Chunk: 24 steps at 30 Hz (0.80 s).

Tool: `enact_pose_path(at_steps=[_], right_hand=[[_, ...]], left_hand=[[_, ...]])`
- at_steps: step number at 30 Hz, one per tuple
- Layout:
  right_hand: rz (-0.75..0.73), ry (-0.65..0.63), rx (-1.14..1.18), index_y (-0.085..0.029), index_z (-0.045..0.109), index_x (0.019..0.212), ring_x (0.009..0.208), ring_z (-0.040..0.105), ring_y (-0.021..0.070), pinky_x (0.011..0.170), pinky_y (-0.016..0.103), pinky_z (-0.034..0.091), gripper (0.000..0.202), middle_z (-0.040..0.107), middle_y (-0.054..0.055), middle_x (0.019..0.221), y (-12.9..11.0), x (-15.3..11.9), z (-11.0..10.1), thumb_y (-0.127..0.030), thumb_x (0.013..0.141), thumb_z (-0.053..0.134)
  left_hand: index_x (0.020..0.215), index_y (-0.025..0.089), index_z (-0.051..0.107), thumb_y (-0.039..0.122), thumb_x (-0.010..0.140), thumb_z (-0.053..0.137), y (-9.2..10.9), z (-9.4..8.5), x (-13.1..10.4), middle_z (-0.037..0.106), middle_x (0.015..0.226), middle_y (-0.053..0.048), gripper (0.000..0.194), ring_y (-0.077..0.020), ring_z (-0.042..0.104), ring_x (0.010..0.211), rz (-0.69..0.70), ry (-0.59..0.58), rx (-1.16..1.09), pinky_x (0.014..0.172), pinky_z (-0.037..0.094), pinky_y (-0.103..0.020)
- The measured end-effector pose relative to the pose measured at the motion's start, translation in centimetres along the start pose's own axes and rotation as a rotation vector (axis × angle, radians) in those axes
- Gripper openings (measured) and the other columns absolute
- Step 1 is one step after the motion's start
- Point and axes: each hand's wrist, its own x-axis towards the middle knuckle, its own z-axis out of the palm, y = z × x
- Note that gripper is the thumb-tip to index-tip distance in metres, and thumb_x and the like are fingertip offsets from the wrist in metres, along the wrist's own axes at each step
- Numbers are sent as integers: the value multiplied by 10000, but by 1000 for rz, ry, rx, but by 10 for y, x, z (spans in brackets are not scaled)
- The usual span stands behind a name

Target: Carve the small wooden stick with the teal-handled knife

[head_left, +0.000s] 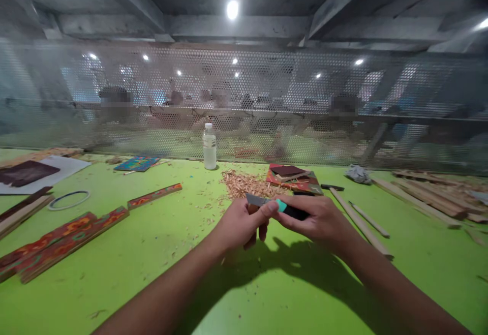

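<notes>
Through the head view I see the utility knife (296, 213) between my hands, above the desk (160, 243). The right hand (316, 218) pinches its handle; the blade points leftward over the left hand (238, 225), whose fingers curl, their grip hidden from me. Wood shavings (244, 183) lie just beyond.

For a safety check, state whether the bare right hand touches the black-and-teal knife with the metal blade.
Touching: the head view shows the right hand gripping the knife by its black handle.
</notes>
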Motion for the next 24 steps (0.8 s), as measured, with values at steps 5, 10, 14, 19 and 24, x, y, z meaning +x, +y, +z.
enact_pose_path(at_steps=[5, 10, 14, 19, 24], right_hand=[[4, 26, -28, -220, 782, 970, 610, 643, 144, 586, 239, 452, 250, 748, 9, 744, -1, -1, 2, -412, 977, 622], [23, 64, -51, -217, 771, 973, 629, 645, 155, 606, 258, 463, 273, 739, 11, 746, -3, -3, 5, -429, 992, 601], [41, 76, -71, -208, 760, 1004, 624, 649, 162, 577, 270, 450, 292, 757, 24, 777, -5, -4, 6, -448, 992, 595], [88, 105, -66, -212, 765, 1065, 678, 703, 180, 616, 269, 493, 292, 790, 32, 848, -8, -4, 5, -456, 979, 630], [151, 186, -56, -195, 779, 1024, 667, 698, 181, 621, 261, 509, 331, 795, 44, 847, -8, -3, -1, -483, 984, 621]], left_hand=[[515, 205, 494, 787, 875, 542, -1, 1, 1, 509, 434, 31, 685, -61, 385, 298, -7, 18, 22, 329, 275, -213], [524, 213, 489, 800, 856, 555, -1, 0, 1, 505, 427, 35, 678, -64, 372, 292, 4, 42, 45, 323, 265, -222], [505, 216, 488, 797, 862, 549, -3, 0, 2, 492, 410, 33, 685, -67, 363, 284, 5, 55, 51, 320, 255, -224], [486, 223, 478, 832, 860, 504, -3, 2, 1, 483, 390, 26, 715, -72, 358, 268, -8, 83, 52, 310, 245, -236], [457, 220, 467, 828, 875, 484, -1, 3, 2, 465, 363, 24, 738, -64, 344, 252, -12, 101, 49, 305, 233, -237]])
